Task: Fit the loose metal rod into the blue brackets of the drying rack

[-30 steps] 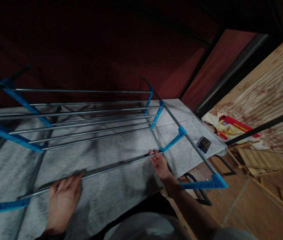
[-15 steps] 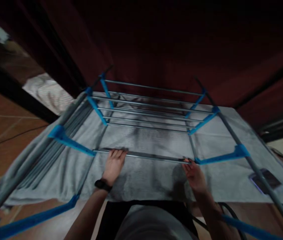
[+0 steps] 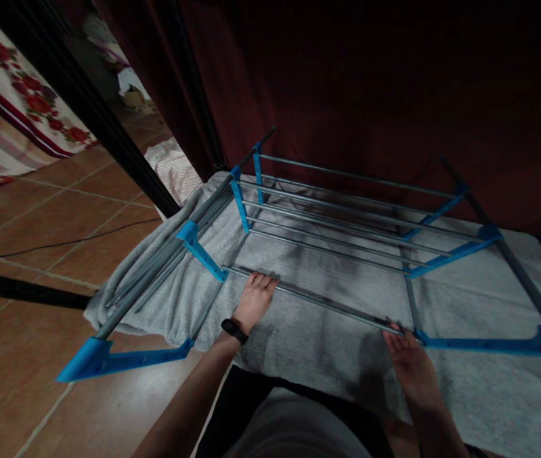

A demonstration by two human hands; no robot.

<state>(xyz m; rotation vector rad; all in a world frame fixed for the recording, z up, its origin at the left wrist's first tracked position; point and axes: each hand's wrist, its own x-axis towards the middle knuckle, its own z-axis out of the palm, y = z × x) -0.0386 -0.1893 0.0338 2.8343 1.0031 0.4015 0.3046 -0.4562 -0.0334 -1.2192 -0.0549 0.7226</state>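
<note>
A grey metal rack frame with blue plastic brackets (image 3: pixel 203 257) lies on a grey blanket (image 3: pixel 299 343). Across its near part runs a thin metal rod (image 3: pixel 328 304). My left hand (image 3: pixel 255 298), with a black band on the wrist, is closed over this rod toward its left end. At the right end my right hand (image 3: pixel 407 356) has its fingers around the rod, close to another blue bracket (image 3: pixel 499 345). Whether the rod's ends sit inside the brackets I cannot make out. Several parallel rods (image 3: pixel 337 219) span the far part of the frame.
Loose grey tubes (image 3: pixel 165 261) lie along the blanket's left side. Black posts (image 3: pixel 93 121) and a dark red curtain (image 3: pixel 370 95) bound the far side. Left are a tiled floor (image 3: pixel 22 331), a black cable (image 3: pixel 65 242) and a flowered cloth (image 3: pixel 22 95).
The view has swung to the left, so the rack appears farther right and the flowered cloth shows. Both hands keep their hold on the same rod.
</note>
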